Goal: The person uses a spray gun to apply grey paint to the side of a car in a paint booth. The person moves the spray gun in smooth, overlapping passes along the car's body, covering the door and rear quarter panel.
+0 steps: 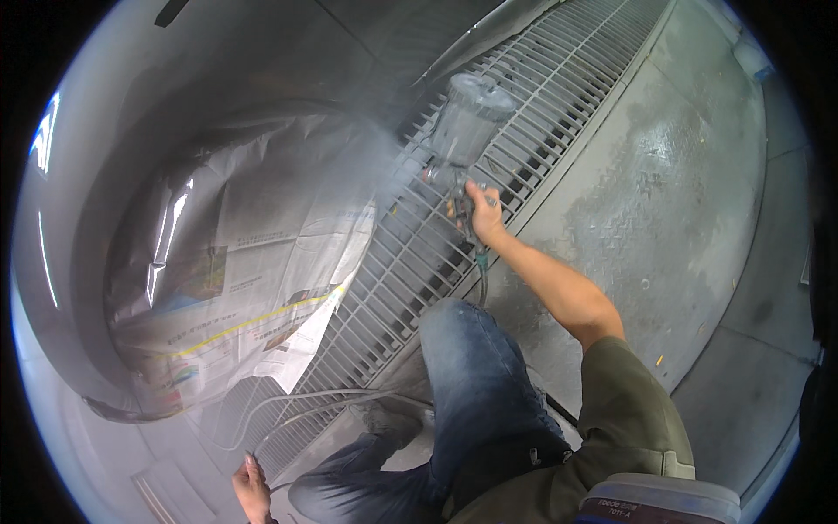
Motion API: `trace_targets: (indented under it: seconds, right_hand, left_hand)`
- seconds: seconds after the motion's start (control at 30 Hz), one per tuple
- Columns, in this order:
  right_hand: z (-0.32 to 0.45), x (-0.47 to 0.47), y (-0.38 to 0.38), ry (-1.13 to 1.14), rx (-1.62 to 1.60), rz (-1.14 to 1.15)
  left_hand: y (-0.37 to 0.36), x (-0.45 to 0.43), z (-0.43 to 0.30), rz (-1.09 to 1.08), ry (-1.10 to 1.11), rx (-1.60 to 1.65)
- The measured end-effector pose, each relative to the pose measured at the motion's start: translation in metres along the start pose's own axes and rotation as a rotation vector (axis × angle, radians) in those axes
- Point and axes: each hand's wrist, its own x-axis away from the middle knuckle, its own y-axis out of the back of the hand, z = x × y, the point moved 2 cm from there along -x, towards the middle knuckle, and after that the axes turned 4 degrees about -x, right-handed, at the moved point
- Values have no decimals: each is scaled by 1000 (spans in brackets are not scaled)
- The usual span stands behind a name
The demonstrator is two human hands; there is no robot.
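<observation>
My right hand is closed around the handle of a spray gun, whose clear cup sits on top. A pale mist leaves its nozzle towards a car body panel, partly over the wheel arch. Newspaper and shiny film cover the wheel area inside the arch. Low at the left, my left hand has its fingers pinched together by a thin hose; whether it grips the hose is hard to tell. A green fitting joins another length of hose under the gun's handle.
A metal floor grating runs diagonally beneath the gun, between the car and a worn grey floor plate. My bent knee is close to the grating. The hose loops over the grating near my shoe. Part of a respirator shows at the bottom right.
</observation>
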Motion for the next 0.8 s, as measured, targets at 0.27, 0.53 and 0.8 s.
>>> trace_targets:
  seconds: [0.27,0.53,0.8]
  right_hand:
    - [41,-22,14,107,50,-72]
    - [153,5,36,410,237,-615]
    - [305,173,-70,586,416,-364]
  left_hand:
    - [-27,-27,8,104,-57,84]
    - [-78,-107,52,292,-275,-143]
    - [-100,-127,31,586,-732,-577]
